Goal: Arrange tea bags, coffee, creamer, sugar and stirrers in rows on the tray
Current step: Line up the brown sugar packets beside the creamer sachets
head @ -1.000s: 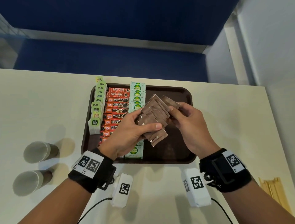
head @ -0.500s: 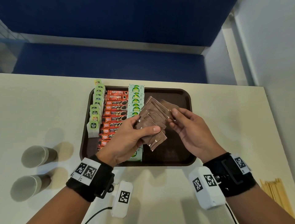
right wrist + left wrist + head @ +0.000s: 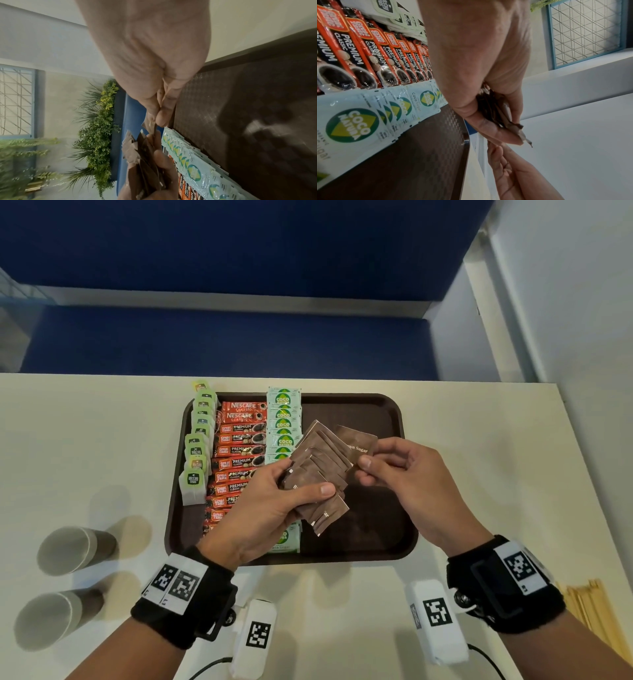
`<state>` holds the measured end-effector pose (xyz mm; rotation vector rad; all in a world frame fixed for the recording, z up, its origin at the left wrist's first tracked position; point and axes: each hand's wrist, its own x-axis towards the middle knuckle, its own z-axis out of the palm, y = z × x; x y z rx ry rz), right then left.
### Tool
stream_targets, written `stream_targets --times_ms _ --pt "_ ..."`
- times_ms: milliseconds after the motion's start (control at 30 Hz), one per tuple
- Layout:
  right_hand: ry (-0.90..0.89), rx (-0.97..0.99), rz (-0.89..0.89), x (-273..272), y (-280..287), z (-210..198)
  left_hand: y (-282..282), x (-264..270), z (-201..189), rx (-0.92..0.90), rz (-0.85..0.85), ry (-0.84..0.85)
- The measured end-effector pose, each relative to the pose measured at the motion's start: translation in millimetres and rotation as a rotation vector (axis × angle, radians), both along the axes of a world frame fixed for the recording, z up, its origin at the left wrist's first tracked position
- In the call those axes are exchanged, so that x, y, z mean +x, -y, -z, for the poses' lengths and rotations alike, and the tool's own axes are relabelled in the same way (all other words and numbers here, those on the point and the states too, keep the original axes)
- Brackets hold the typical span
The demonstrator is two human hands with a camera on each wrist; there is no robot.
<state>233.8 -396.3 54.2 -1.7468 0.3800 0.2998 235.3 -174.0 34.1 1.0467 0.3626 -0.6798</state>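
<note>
Now your left hand (image 3: 263, 508) grips a fanned brown sachet stack (image 3: 318, 474) over the tray (image 3: 394, 412) beside Coco Natura sachets (image 3: 283, 419), your right hand (image 3: 407, 477) pinching one packet (image 3: 358, 441) reading "…wn Sugar", first letters hidden.

Left hand (image 3: 481, 65) fills the middle, thumb and fingers curled round a fan of brown packets (image 3: 500, 115), edges poking past the fingertips. Below it, part of the right hand (image 3: 506, 171), fingers loosely bent. At left, on the dark tray (image 3: 426, 155): overlapping row of Coco Natura sachets (image 3: 368, 121), row of Premium Classic sticks (image 3: 373, 56) beside it, tea tags (image 3: 399, 14) beyond. Wire-grid panel (image 3: 585, 31) upper right.
</note>
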Motion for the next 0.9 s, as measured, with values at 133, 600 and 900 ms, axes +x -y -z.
stream_targets --times_ms 133,600,900 --pt "0.001 -0.056 -0.004 1 2 2 -3 4 -2 -0.008 -0.033 0.008" --pt "-0.006 -0.134 -0.197 15 6 9 -5 13 -3 -0.045 0.003 0.009" --pt "0.162 -0.274 -0.047 107 -9 54 -27 16 4 0.069 -0.168 0.009"
